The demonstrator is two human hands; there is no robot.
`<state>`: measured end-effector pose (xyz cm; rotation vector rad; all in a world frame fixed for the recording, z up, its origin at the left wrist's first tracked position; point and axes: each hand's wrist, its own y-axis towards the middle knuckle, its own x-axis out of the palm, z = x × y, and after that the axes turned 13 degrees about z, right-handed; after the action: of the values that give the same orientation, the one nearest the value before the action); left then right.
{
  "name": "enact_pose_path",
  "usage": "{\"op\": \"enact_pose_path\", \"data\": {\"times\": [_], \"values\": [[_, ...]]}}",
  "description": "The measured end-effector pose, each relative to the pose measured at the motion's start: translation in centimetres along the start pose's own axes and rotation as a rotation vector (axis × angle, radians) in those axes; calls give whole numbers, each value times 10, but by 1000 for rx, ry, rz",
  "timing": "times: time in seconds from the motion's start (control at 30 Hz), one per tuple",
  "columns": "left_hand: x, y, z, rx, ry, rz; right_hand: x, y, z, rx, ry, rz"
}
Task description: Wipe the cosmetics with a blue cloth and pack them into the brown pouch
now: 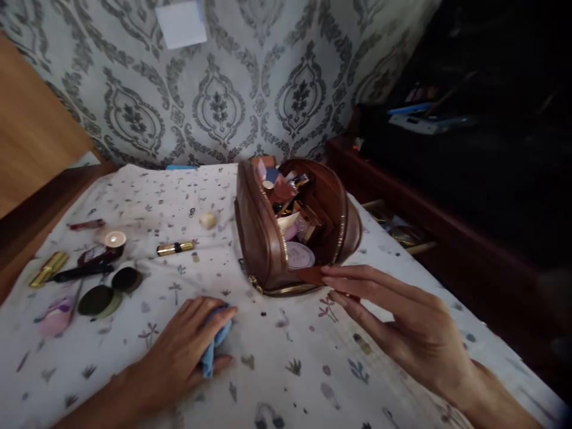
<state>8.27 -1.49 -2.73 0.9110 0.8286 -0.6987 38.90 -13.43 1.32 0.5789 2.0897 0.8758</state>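
Note:
A brown zippered makeup bag point(254, 238) stands unzipped on the patterned cloth, its mouth wide. Inside it are several cosmetics, among them a round pale compact point(299, 255) near the front. My right hand point(397, 322) reaches in from the right, thumb and fingers pinched on the brown front edge of the bag's opening. A little reddish-brown shows between the fingertips. To the left of the bag, my left hand point(183, 342) rests low over the cloth, its fingers closed around a crumpled blue cloth point(209, 351).
Loose cosmetics lie to the left: a gold-and-black tube point(175, 248), a dark round jar point(100, 301), a pink item point(58, 316), a gold lipstick point(49, 268) and a small yellowish piece point(208, 220). Patterned wallpaper point(218, 107) rises behind. An opened drawer point(417, 245) sits beyond the right edge.

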Motion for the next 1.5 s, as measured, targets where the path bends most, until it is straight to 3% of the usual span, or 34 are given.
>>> {"op": "enact_pose_path", "data": {"times": [0.1, 0.27, 0.43, 0.6, 0.73, 0.9, 1.07, 1.17, 1.5], "values": [[-3, -13, -5, -2, -10, -54, 5, -3, -5, 43, -11, 33], [-5, -24, -11, -49, -40, -42, 16, -4, -13, 64, -71, 42], [-10, -20, -21, -107, -4, 67, 29, 1, -27, 87, -56, 41], [-28, -4, -51, -298, 150, 170, 47, 8, -50, 60, -2, 30], [-32, 4, -70, -346, 293, 104, 83, 12, -64, 39, 105, -70], [-25, -4, -67, -304, 342, -5, 147, 19, -64, 34, 24, -337], [-41, 1, -73, -350, 321, 52, 185, 21, -66, 19, -121, -520], [-49, 16, -86, -382, 444, 66, 193, 13, -67, 17, -134, -539], [-44, 49, -107, -445, 653, -194, 194, -2, -54, 97, -17, -423]]}}
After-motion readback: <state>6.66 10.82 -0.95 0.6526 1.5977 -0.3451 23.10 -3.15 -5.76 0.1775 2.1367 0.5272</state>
